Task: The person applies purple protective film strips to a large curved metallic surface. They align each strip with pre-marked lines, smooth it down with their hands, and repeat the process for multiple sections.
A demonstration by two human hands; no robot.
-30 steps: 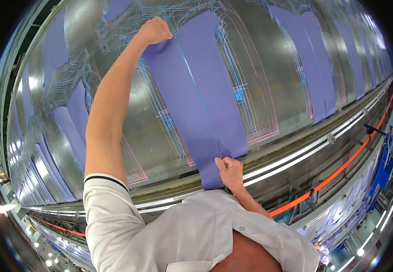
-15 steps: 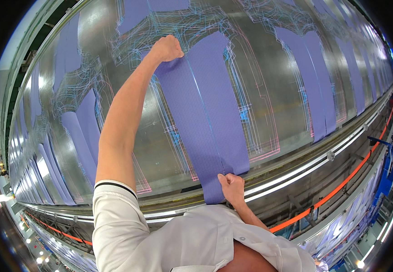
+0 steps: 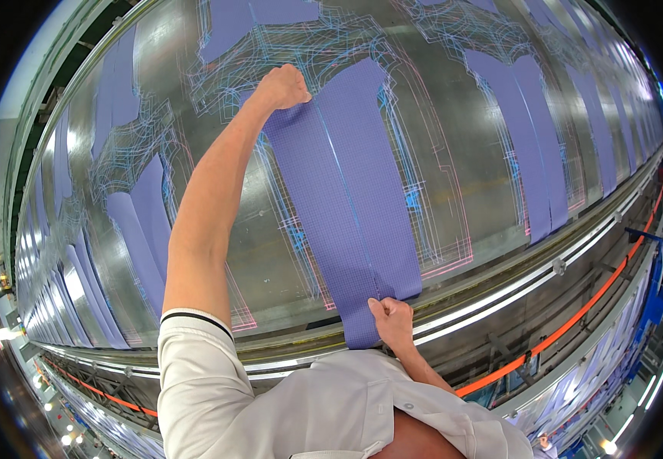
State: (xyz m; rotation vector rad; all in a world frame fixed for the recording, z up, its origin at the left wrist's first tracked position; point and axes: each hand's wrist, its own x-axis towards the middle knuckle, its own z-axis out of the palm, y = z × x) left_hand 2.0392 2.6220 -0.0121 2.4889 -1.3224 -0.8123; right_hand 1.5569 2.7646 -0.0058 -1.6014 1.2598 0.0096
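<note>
A purple cut fabric panel [image 3: 354, 183] stretches across the long metal table [image 3: 454, 164] in front of me, its near end hanging past the table edge. At its far left corner, my left hand [image 3: 284, 86] is closed on the fabric, which puckers under the fingers. My right hand [image 3: 394, 317] pinches the near edge beside a slit in the middle. A pale blue line [image 3: 331, 145] runs lengthwise beneath or along the panel's centre. Blue and pink outline marks [image 3: 414, 195] surround the panel on the table.
More purple panels lie along the table, one to the right [image 3: 526, 145] and another to the left [image 3: 141, 229]. A metal rail [image 3: 492, 302] follows the near table edge. Beyond it an orange tube [image 3: 576, 310] runs alongside, with a second panel-covered table [image 3: 576, 382] behind.
Both hands keep their hold on the fabric panel and have hardly moved. The view has shifted very slightly.
</note>
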